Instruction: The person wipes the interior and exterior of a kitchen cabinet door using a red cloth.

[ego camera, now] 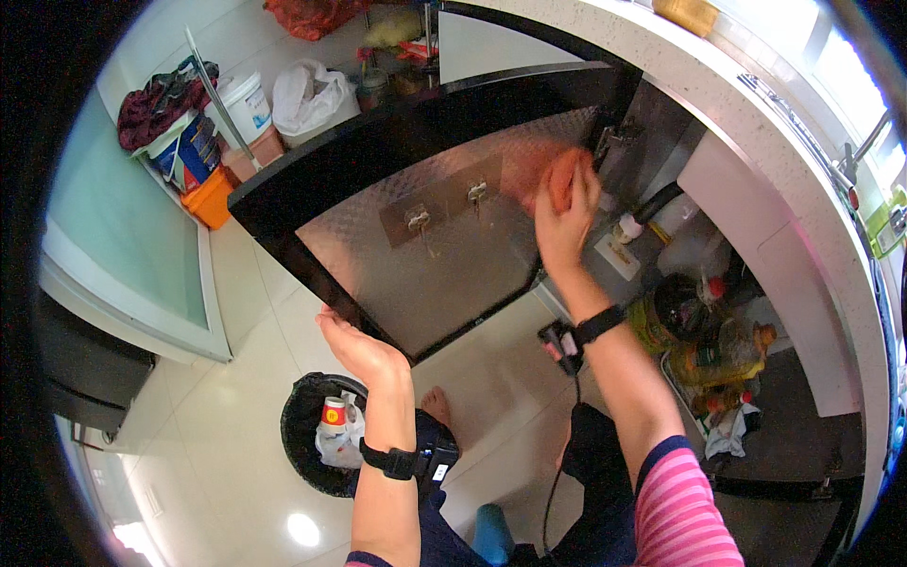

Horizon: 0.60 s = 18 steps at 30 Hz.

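Observation:
A black-framed cabinet door (453, 283) with a glossy, textured inner panel stands swung out in front of me. Two small hooks on a backing strip (446, 202) are fixed to that panel. My right hand (567, 220) presses an orange cloth (562, 181) against the panel close to the hinge side. At the door's free edge is my left hand (365, 351), its fingers extended along the edge and partly hidden behind the frame. The thumb cannot be made out.
A black trash bin (305, 432) holding a paper cup and plastic bags stands below my left forearm. Bottles and bags (723, 354) crowd the open cabinet at right, under a speckled countertop (793, 142). Buckets (237, 106) stand beyond the door, near a frosted-glass door (127, 220).

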### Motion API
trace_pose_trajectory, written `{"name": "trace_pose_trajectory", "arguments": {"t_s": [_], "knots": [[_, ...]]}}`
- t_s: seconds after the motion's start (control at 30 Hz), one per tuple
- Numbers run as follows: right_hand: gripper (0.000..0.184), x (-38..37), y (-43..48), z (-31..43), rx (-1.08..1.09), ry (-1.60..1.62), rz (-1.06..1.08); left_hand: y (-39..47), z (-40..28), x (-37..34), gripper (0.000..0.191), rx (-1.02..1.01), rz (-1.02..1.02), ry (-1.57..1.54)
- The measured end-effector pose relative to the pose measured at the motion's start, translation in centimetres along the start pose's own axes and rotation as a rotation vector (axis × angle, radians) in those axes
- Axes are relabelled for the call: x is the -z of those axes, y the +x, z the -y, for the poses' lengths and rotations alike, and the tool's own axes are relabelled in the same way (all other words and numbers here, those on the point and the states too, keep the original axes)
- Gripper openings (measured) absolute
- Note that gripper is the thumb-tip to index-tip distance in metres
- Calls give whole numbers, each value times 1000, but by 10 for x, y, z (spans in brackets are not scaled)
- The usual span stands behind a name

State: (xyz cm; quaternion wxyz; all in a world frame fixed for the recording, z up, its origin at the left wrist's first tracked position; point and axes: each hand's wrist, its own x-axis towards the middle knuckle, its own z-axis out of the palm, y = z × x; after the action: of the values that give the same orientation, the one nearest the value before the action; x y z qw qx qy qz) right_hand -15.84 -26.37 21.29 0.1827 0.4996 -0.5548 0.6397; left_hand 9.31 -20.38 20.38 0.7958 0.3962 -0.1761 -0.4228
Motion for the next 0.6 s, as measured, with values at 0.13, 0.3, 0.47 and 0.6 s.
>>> {"name": "trace_pose_trajectory", "arguments": {"t_s": [0.13, 0.3, 0.47, 0.6], "knots": [[51, 12, 53, 10, 29, 33, -37, -5, 5, -6, 34, -8, -13, -5], [49, 8, -5, -20, -95, -90, 60, -3, 7, -2, 36, -8, 13, -9], [47, -1, -96, -61, -383, -179, 199, -4, 6, -2, 41, -39, 9, -3], [44, 8, -109, -109, -694, -134, 292, -13, 17, -11, 42, -14, 10, 6]]}}
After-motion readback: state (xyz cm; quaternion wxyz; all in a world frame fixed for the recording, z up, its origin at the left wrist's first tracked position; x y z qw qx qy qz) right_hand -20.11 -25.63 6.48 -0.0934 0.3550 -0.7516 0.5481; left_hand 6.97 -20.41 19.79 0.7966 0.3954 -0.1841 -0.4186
